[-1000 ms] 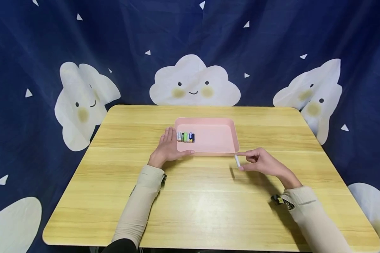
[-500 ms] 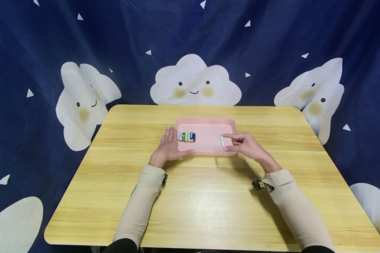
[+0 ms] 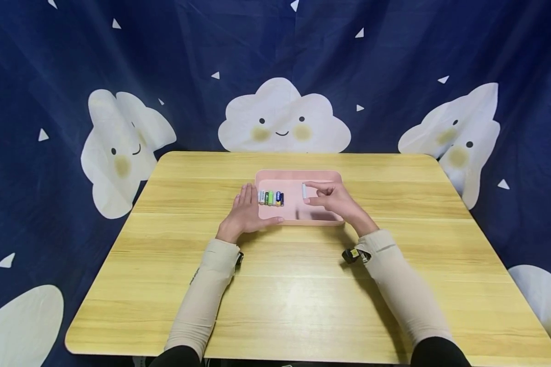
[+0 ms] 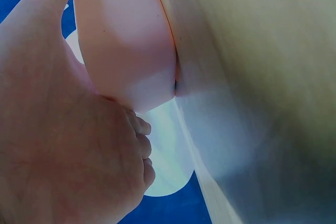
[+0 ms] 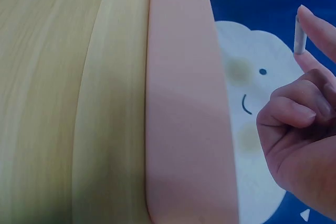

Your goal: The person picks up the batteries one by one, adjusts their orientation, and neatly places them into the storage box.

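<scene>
A white cylindrical battery (image 3: 304, 191) is pinched end to end between the thumb and index finger of my right hand (image 3: 337, 200), above the pink tray (image 3: 321, 176). In the right wrist view the same white battery (image 5: 300, 36) shows between the fingertips, with the other fingers curled in. At the tray's left end, several batteries (image 3: 271, 198) in white, green, silver and dark blue lie side by side in a row. My left hand (image 3: 244, 216) rests against the tray's left side with straight fingers, its thumb along the front wall. The left wrist view shows that hand (image 4: 68, 129) touching the tray corner.
Both hands work over a wooden table (image 3: 275, 295) with rounded corners. A dark blue curtain (image 3: 188, 51) with smiling clouds hangs right behind the far table edge.
My right hand has carried the white battery leftward and away from me, from outside the tray's front right corner to above its inside. The left hand has stayed in place.
</scene>
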`<move>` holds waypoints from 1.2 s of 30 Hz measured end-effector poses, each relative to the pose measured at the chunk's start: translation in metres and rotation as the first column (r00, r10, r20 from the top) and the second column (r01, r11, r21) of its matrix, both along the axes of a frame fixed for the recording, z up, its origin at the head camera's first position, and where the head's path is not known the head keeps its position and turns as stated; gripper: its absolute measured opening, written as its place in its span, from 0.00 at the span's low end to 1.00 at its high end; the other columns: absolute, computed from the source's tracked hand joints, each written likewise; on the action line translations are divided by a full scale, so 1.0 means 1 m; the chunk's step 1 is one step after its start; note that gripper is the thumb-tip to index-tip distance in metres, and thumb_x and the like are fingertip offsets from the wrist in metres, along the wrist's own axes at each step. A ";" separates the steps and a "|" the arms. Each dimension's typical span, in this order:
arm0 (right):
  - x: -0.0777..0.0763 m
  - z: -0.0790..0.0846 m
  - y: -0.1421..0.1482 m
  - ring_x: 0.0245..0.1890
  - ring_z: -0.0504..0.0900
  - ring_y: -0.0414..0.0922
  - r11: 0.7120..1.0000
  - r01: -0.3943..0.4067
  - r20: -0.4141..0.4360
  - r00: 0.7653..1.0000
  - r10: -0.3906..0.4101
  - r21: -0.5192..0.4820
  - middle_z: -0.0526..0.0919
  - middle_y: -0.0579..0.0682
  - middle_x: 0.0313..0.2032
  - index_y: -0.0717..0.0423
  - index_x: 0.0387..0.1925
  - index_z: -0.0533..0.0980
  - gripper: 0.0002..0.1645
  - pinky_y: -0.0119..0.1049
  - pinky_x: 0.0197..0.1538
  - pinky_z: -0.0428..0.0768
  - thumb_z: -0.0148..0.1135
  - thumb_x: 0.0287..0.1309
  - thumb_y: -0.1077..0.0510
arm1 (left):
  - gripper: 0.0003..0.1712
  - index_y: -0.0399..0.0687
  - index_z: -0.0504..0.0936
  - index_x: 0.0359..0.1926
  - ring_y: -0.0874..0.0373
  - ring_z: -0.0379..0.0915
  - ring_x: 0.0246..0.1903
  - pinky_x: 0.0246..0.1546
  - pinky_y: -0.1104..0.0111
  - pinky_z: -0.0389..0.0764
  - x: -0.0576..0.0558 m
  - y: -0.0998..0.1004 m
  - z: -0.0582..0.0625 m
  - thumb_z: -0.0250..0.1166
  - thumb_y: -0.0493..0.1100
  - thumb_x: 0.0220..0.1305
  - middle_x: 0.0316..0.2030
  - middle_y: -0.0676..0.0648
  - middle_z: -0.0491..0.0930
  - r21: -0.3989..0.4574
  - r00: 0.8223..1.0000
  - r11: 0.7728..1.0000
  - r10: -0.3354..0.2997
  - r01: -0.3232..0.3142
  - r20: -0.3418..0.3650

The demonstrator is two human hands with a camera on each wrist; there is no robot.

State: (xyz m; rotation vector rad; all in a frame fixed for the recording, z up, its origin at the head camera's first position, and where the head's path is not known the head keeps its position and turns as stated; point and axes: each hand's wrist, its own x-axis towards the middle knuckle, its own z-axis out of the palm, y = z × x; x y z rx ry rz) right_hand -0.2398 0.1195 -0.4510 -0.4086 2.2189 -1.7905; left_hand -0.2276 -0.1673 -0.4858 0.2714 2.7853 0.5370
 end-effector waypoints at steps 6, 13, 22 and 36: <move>-0.009 -0.009 -0.019 0.14 0.53 0.34 0.999 0.040 0.037 0.999 -0.040 -0.015 0.57 0.37 0.12 0.57 0.65 0.79 0.35 0.26 0.20 0.54 0.76 0.55 0.65 | 0.82 0.38 0.25 0.81 0.43 0.15 0.83 0.84 0.49 0.33 -0.002 0.000 -0.002 0.58 0.86 0.53 0.82 0.36 0.21 -0.005 1.000 1.000 0.003 -0.003 0.010; -0.015 -0.016 -0.032 0.17 0.58 0.35 0.991 0.063 0.084 0.994 -0.073 0.115 0.61 0.36 0.15 0.48 0.65 0.80 0.34 0.27 0.25 0.62 0.78 0.55 0.56 | 0.82 0.37 0.26 0.81 0.43 0.15 0.83 0.84 0.49 0.33 -0.003 -0.002 -0.002 0.60 0.85 0.53 0.82 0.35 0.21 -0.005 1.000 1.000 0.000 0.000 0.001; -0.024 -0.032 -0.040 0.15 0.61 0.33 0.981 0.078 0.152 0.983 -0.106 0.180 0.91 0.47 0.51 0.49 0.61 0.83 0.30 0.26 0.21 0.64 0.79 0.55 0.56 | 0.82 0.37 0.26 0.81 0.43 0.15 0.82 0.84 0.50 0.31 0.000 -0.002 -0.001 0.59 0.86 0.52 0.82 0.35 0.22 0.021 1.000 1.000 -0.003 0.004 -0.007; -0.037 -0.046 -0.051 0.17 0.64 0.30 0.949 0.049 0.118 0.989 -0.089 0.310 0.78 0.57 0.67 0.56 0.62 0.80 0.34 0.25 0.23 0.69 0.79 0.53 0.59 | 0.84 0.37 0.25 0.81 0.43 0.14 0.82 0.84 0.50 0.31 -0.004 -0.003 -0.007 0.58 0.88 0.50 0.82 0.35 0.21 0.011 1.000 1.000 -0.006 0.006 -0.011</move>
